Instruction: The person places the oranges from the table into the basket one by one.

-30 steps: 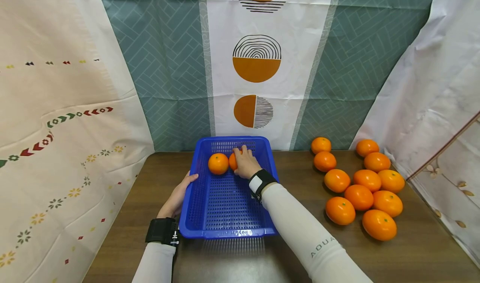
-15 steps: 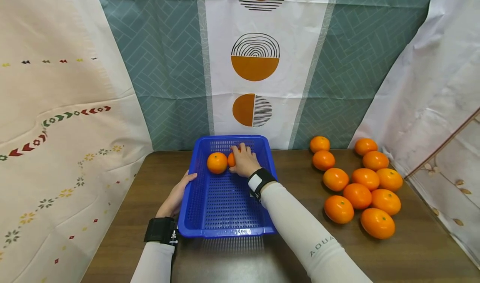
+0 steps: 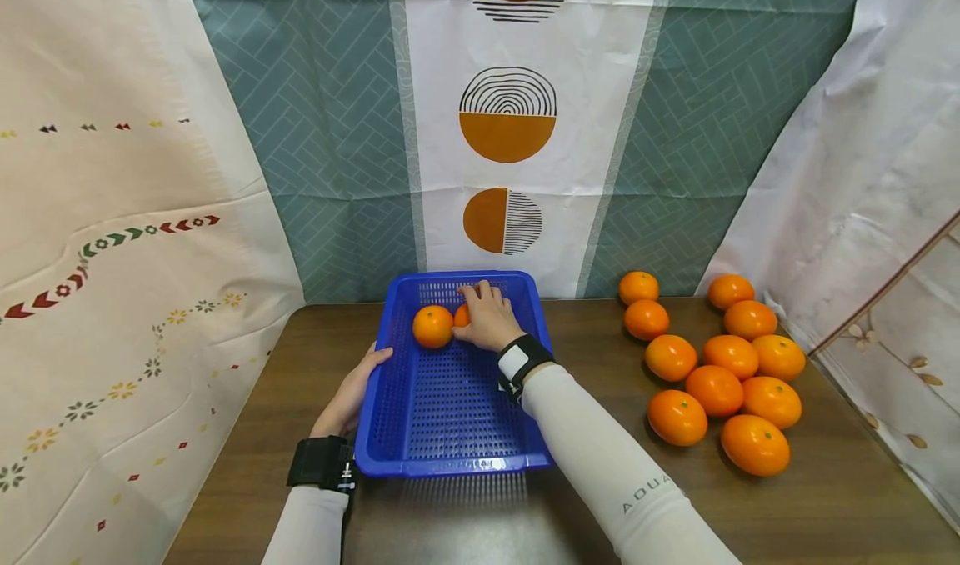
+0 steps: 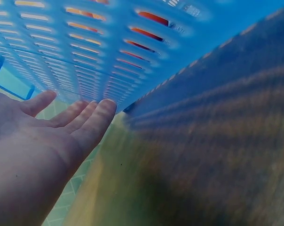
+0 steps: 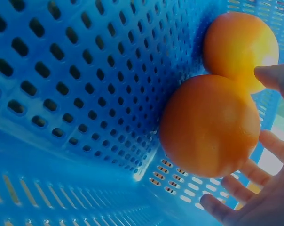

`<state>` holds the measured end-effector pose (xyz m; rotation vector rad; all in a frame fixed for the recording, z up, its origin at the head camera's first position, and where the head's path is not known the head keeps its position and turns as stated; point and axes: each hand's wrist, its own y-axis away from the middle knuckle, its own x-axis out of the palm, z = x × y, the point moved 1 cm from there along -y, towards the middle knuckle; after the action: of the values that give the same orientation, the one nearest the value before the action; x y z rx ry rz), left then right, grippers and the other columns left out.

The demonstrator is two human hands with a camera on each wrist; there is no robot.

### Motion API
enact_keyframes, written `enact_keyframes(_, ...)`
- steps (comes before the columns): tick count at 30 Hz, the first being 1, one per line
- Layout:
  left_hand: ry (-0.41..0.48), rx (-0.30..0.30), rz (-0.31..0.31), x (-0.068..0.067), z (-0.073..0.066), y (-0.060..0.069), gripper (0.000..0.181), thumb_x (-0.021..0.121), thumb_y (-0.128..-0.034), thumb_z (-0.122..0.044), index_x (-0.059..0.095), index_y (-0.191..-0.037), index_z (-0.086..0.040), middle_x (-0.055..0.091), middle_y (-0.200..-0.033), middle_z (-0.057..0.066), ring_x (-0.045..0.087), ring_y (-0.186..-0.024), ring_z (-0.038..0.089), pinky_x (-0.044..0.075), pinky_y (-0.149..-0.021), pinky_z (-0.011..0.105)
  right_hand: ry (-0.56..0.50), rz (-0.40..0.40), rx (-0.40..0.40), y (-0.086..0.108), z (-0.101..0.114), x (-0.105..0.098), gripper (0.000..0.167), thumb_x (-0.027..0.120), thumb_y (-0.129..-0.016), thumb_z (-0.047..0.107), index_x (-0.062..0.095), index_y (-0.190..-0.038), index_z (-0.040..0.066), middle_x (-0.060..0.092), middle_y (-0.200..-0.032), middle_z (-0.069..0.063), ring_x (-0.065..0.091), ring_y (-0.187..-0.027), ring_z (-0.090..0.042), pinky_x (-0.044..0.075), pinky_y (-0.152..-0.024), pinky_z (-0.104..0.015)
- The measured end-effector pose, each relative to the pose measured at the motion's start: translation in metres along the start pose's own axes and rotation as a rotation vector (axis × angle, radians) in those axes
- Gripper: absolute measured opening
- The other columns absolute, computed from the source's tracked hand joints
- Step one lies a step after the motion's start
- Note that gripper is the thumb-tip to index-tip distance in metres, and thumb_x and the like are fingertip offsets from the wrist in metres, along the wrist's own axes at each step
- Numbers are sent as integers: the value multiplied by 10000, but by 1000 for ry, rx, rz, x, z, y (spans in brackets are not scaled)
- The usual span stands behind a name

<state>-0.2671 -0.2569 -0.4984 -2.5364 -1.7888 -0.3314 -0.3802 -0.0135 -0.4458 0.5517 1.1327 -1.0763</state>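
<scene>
A blue perforated plastic basket (image 3: 472, 465) stands on the table with two oranges inside near its far end. The left-hand orange (image 3: 432, 327) shows almost whole; beside it, the other orange (image 3: 462, 315) is partly covered by my right hand (image 3: 491, 321). In the right wrist view the fingers are spread and loosely bent around the nearer orange (image 5: 210, 126), with the thumb reaching toward the farther orange (image 5: 240, 49). My left hand (image 3: 351, 392) rests against the basket's left outer side, its thumb at the rim. The left wrist view shows those fingers (image 4: 95, 120) straight along the slotted wall.
Several loose oranges (image 3: 714, 390) lie on the brown wooden table (image 3: 600, 465) to the right of the basket. A patterned cloth (image 3: 517, 240) hangs behind the table, and a pale cloth (image 3: 247, 323) borders its left side.
My right hand's fingers have spread and loosened from the orange, which stays beside the other one. The left hand and basket keep their places; the head view has shifted slightly.
</scene>
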Motion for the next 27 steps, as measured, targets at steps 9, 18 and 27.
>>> enact_keyframes(9, 2, 6, 7, -1, -4, 1, 650, 347, -1123, -417, 22, -1671, -286, 275, -1586, 299, 512, -1271, 383, 526, -944, 446, -40, -92, -28, 1, 11, -14, 581, 704, -939, 349, 537, -1468, 174, 452, -1433, -131, 426, -1312, -351, 359, -1071, -535)
enact_keyframes(18, -5, 2, -3, 0, -3, -1, 658, 360, -1120, -420, 20, -1671, -301, 264, -1609, 278, 483, -1299, 402, 518, -954, 450, -217, -257, -52, 2, 15, -35, 538, 690, -960, 285, 537, -1458, 149, 476, -1444, -140, 421, -1349, -346, 359, -1080, -561)
enact_keyframes(27, -13, -30, -36, 0, -2, 2, 660, 384, -1111, -451, 42, -1664, -340, 276, -1621, 239, 478, -1307, 411, 523, -956, 464, -349, -277, -78, 12, 17, -60, 562, 660, -971, 264, 486, -1491, 141, 475, -1405, -149, 451, -1302, -329, 378, -1067, -544)
